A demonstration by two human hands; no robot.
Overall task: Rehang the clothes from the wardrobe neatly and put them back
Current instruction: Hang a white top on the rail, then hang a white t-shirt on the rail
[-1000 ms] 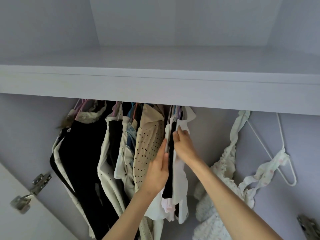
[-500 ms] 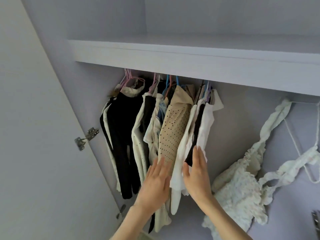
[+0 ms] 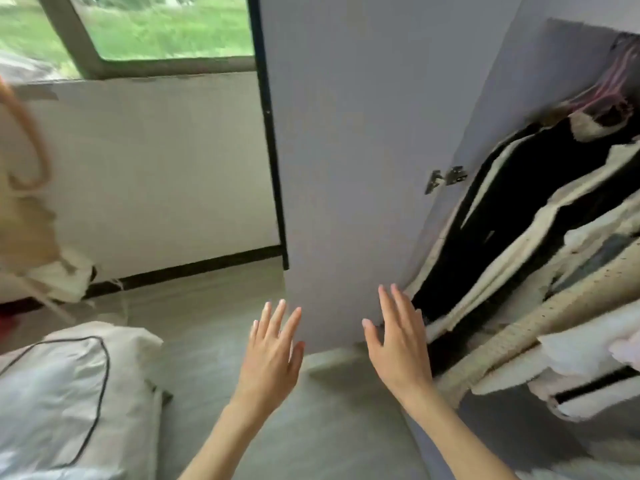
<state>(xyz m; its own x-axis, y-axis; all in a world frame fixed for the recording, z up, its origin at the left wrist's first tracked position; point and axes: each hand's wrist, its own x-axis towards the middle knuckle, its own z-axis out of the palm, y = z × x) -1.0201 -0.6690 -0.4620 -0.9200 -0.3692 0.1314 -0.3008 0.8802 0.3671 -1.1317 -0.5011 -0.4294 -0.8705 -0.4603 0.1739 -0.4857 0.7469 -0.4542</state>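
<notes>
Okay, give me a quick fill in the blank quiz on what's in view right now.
1. Both hands, left hand and right hand, hold ____.
2. The garment hanging nearest the wardrobe door is mostly ____.
3. Through the window the view is ____ grass.

Missing words: nothing; black; green

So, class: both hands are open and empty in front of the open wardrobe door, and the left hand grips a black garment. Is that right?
Not quite. The head view shows the left hand gripping nothing; like the right hand, it is open and empty before the wardrobe door. The black garment hangs untouched inside.
</notes>
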